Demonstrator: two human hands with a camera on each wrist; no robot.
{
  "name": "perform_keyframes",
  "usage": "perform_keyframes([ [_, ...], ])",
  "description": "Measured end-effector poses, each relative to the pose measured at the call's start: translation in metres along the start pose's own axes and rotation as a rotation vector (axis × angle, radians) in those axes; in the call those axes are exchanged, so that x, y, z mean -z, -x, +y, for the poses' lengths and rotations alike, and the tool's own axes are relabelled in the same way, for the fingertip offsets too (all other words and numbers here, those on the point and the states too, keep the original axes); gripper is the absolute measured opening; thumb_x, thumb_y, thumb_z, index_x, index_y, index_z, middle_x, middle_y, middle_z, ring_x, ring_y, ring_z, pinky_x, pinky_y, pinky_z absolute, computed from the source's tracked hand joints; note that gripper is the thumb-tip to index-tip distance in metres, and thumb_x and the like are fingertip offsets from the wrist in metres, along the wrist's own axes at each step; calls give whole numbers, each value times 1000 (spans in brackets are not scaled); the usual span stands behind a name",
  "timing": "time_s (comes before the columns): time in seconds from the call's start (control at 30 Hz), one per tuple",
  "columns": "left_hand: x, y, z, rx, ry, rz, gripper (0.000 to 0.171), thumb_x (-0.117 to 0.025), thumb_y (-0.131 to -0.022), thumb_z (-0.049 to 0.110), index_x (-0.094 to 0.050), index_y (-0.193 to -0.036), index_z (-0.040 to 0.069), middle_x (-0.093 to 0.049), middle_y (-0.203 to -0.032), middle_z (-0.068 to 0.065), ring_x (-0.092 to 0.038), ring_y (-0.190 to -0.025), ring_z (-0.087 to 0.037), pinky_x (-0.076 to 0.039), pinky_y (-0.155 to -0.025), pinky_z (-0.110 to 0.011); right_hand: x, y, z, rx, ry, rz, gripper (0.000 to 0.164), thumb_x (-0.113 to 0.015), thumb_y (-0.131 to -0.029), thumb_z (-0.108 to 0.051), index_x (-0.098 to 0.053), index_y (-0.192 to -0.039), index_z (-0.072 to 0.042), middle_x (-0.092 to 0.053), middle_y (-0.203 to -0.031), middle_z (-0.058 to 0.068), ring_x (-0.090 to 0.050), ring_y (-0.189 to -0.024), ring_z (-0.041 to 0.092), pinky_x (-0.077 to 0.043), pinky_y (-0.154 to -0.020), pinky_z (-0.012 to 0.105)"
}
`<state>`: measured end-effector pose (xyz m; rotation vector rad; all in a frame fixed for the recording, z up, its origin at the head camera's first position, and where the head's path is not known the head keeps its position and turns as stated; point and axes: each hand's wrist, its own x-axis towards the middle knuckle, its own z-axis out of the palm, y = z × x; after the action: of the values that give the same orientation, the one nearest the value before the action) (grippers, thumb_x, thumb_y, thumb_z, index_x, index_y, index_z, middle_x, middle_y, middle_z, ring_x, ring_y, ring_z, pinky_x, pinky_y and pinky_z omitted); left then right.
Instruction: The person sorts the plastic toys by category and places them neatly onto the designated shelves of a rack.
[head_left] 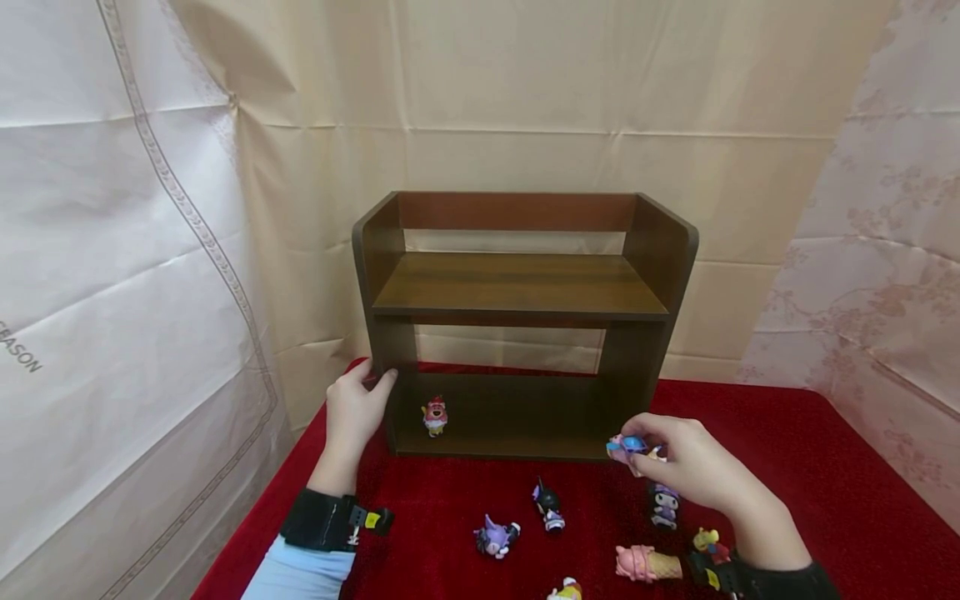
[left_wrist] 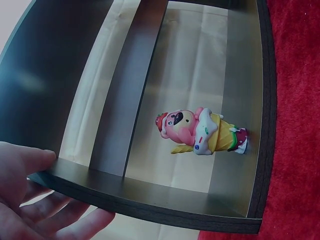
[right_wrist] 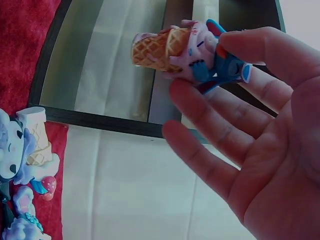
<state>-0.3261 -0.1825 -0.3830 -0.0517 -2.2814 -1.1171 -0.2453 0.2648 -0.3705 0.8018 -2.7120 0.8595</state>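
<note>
A dark brown two-tier wooden shelf (head_left: 517,285) stands upright on the red cloth. My left hand (head_left: 352,410) grips its left side panel, thumb on the inner side and fingers around the outside. On the lower tier, near that panel, stands a pink bear figurine (left_wrist: 187,127) with a strawberry on its head and a cone-shaped body. Between thumb and fingers, my right hand (head_left: 693,458) pinches a blue figurine (right_wrist: 227,62) on a pink ice-cream cone, held in front of the shelf's lower right corner. The cone lies sideways in the right wrist view.
Several figurines lie on the red cloth (head_left: 420,517) before the shelf: a purple one (head_left: 497,536), a black-and-purple one (head_left: 550,505), a pink ice-cream cone (head_left: 647,563), and a white-faced one (head_left: 664,506) under my right hand. A beige curtain (head_left: 525,92) hangs behind.
</note>
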Motion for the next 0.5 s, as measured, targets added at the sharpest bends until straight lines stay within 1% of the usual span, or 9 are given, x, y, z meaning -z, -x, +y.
perform_keyframes([
  [0.13, 0, 0, 0, 0, -2, 0, 37, -64, -92, 30, -66, -120, 6, -68, -105, -15, -64, -85, -26, -57, -68, -45, 1, 0, -2, 14, -14, 25, 23, -74, -84, -15, -63, -103, -22, -64, -87, -11, -61, -73, 6, -56, -62, 24],
  [0.3, 0, 0, -1, -1, -2, 2, 37, -64, -92, 30, -66, -120, 6, -69, -104, -15, -64, -85, -26, -57, -68, -45, 1, 0, -5, 51, -3, 84, 28, -76, -82, -14, -63, -104, -23, -65, -91, -12, -62, -77, 6, -56, -66, 25],
  [0.5, 1, 0, -2, -8, -4, 13, 36, -65, -91, 30, -67, -118, 7, -69, -102, -13, -65, -84, -25, -57, -67, -44, 2, -1, -12, 79, -17, 130, 28, -76, -82, -16, -63, -105, -24, -65, -92, -13, -62, -77, 6, -57, -66, 27],
])
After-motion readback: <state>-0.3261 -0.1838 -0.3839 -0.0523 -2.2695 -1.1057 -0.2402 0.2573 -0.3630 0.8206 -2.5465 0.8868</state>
